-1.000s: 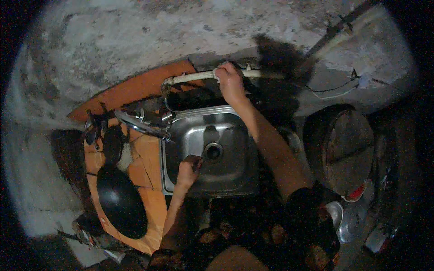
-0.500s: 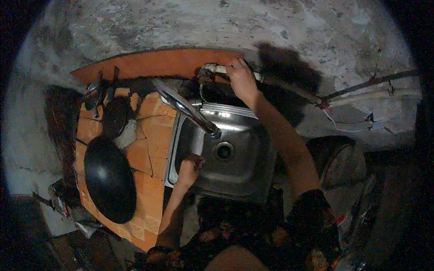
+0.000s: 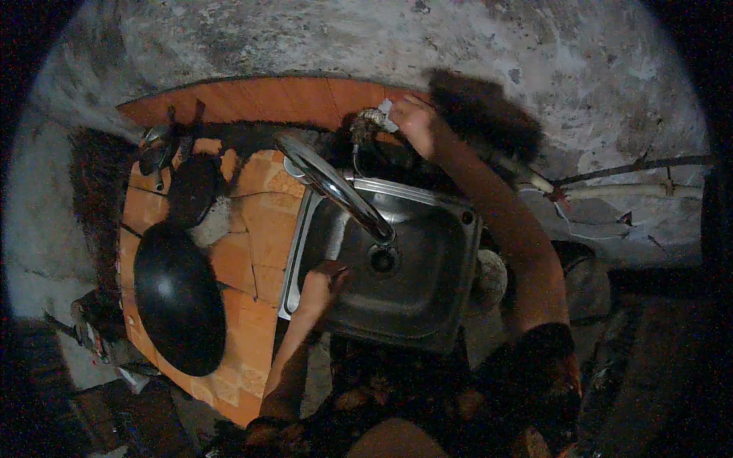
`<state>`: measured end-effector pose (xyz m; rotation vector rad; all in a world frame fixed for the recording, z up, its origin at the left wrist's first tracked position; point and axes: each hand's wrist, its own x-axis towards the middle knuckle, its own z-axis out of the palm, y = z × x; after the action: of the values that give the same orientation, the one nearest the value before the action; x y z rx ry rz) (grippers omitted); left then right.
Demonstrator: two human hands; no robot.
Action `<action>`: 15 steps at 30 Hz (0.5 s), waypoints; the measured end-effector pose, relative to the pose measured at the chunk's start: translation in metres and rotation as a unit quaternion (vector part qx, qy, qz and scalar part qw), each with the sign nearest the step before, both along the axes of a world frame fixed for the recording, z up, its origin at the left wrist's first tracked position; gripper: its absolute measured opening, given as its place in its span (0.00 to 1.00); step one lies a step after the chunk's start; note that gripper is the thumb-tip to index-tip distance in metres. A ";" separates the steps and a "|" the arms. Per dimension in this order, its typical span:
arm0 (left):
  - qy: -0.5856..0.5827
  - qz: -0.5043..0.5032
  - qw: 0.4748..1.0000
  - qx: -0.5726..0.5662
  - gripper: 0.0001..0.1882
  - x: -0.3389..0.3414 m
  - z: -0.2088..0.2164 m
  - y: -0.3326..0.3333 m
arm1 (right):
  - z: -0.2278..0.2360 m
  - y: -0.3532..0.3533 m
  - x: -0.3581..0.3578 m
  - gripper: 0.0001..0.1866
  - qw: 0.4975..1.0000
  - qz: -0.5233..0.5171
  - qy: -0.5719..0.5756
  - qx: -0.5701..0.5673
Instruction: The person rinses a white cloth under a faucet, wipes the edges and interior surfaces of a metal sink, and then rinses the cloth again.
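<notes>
A square steel sink (image 3: 435, 305) is set beside an orange tiled counter (image 3: 252, 229). A long chrome faucet spout (image 3: 336, 187) arches over the basin toward the drain (image 3: 382, 259). My left hand (image 3: 324, 278) hangs inside the basin near the drain, fingers curled; I cannot make out anything in it. My right hand (image 3: 412, 122) reaches to the back wall and grips a valve fitting (image 3: 370, 122) at the end of a pale pipe behind the sink.
A large black pan (image 3: 179, 294) lies on the counter at the left, with a smaller dark pan (image 3: 191, 187) and utensils behind it. Pipes (image 3: 634, 187) run along the rough plaster wall on the right. Dark clutter fills the floor.
The view has swung right, so sink and counter now sit further left and lower. My right hand stays at the pipe fitting on the wall; my left hand stays in the basin.
</notes>
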<state>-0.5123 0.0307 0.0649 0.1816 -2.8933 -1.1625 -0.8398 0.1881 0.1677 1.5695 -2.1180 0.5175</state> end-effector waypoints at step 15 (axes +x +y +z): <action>0.027 -0.029 0.999 -0.016 0.11 0.013 -0.014 -0.010 | -0.013 -0.045 -0.016 0.07 0.998 -0.004 -0.012 0.061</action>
<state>-0.4995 0.0202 0.0505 0.0657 -2.8848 -1.1114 -0.8563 0.1428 0.1549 1.6280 -2.2108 0.4126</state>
